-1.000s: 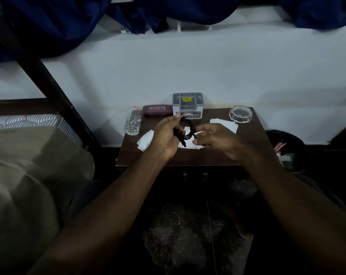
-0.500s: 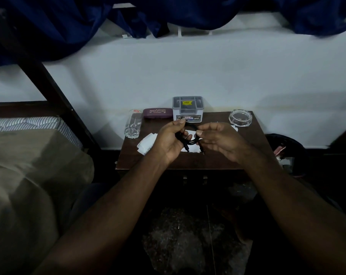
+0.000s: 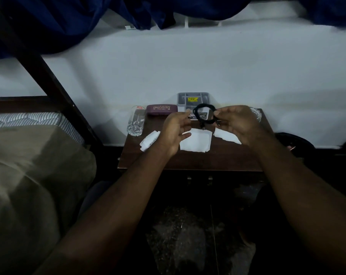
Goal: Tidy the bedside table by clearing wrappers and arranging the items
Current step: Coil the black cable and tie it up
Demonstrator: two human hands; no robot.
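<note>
A coiled black cable (image 3: 203, 105) hangs in the air above the back of the brown bedside table (image 3: 188, 161), in front of the grey organiser box (image 3: 193, 98). My right hand (image 3: 235, 124) pinches the coil's right side. Just left of the coil, my left hand (image 3: 176, 130) has relaxed, spread fingers and holds nothing. Three white paper wrappers lie on the tabletop: one at the left (image 3: 149, 140), one in the middle (image 3: 196, 142), one at the right (image 3: 226, 136) partly under my right hand.
A drinking glass (image 3: 135, 123) stands at the table's back left, next to a maroon spectacle case (image 3: 161, 110). A clear glass dish (image 3: 257, 114) shows behind my right hand. A dark bin (image 3: 295, 139) sits right of the table, a bed (image 3: 29, 155) on the left.
The coil has risen and moved toward the organiser box. My left hand let go of it and opened; my right hand now holds it alone.
</note>
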